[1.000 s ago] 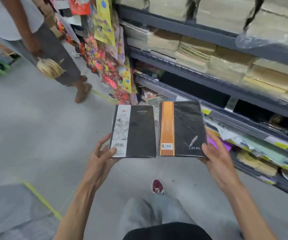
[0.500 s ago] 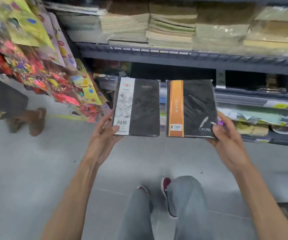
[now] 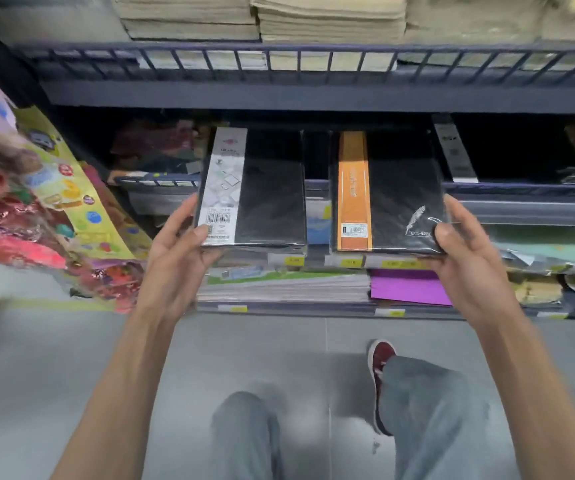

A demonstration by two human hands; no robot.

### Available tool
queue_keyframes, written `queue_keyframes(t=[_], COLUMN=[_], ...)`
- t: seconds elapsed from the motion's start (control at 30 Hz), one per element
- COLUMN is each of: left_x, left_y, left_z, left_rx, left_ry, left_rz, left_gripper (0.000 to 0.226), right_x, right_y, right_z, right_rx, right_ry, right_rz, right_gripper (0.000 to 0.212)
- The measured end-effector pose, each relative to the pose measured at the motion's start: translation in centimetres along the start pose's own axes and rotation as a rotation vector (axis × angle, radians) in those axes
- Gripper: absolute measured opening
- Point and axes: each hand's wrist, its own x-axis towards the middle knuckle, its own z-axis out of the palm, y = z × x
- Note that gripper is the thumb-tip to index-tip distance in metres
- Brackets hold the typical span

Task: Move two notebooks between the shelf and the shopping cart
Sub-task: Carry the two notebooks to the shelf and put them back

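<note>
Two gripped notebooks [image 3: 255, 188] (facing shelf [image 3: 313, 97])

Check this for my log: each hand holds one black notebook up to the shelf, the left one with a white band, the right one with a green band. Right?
Not quite. In the head view the right hand holds a notebook with an orange band, not green. The rest stands: the left hand holds the white-banded notebook, both before the shelf.

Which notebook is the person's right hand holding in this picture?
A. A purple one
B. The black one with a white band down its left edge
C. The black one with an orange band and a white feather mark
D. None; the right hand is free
C: the right hand grips the lower right corner of the orange-banded notebook, while the left hand holds the white-banded notebook.
</note>
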Motion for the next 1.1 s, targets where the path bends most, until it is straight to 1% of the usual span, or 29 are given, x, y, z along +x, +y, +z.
queue_keyframes(t=[0.1, 0.27, 0.37, 0.47, 0.57, 0.63, 0.7, 0.77, 0.83, 0.93, 1.0, 1.1], left_x=[3.1, 6.3, 7.1, 7.3, 7.0, 6.6, 6.0, 5.4, 4.9, 4.6, 4.6, 4.9], left_y=[-1.6, -3.6, -3.8, -3.4, -3.1, -2.9, -2.8, -2.7, -2.8, -3.0, -3.1, -3.2], left_z=[-0.4, -0.8, -0.8, -0.6, 0.0, 0.3, 0.5, 0.5, 0.4, 0.0, -0.2, -0.4], left_rx=[-0.022, -0.002, 0.051, 0.095, 0.109, 0.138, 0.197, 0.281, 0.372, 0.469, 0.499, 0.562], left_ry=[0.028, -0.002, 0.002, 0.008, 0.014, 0.013, 0.030, 0.066, 0.105, 0.142, 0.164, 0.192], left_rz=[0.069, 0.171, 0.226, 0.259, 0.271, 0.276, 0.290, 0.321, 0.358, 0.417, 0.450, 0.495], left_gripper=[0.048, 0.047, 0.043, 0.036, 0.030, 0.033, 0.040, 0.054, 0.068, 0.065, 0.064, 0.066], right_x=[3.0, 6.0, 6.5, 6.4, 6.1, 5.6, 4.7, 3.8, 2.9, 2.1, 2.1, 2.5], right_y=[1.7, 3.4, 3.6, 3.5, 3.1, 2.8, 2.4, 2.1, 2.0, 2.1, 2.2, 2.3], right_z=[0.3, 0.2, 0.2, 0.6, 1.3, 1.7, 2.0, 1.9, 1.5, 1.0, 0.8, 1.0], right_rx=[0.016, 0.071, 0.114, 0.139, 0.120, 0.063, -0.028, -0.125, -0.195, -0.272, -0.277, -0.297], right_ry=[-0.012, -0.019, 0.018, 0.079, 0.143, 0.160, 0.171, 0.196, 0.214, 0.230, 0.240, 0.274], right_rz=[-0.057, -0.138, -0.159, -0.206, -0.246, -0.274, -0.309, -0.337, -0.373, -0.406, -0.430, -0.461], right_gripper=[0.047, 0.045, 0.038, 0.037, 0.034, 0.033, 0.038, 0.046, 0.047, 0.050, 0.054, 0.052])
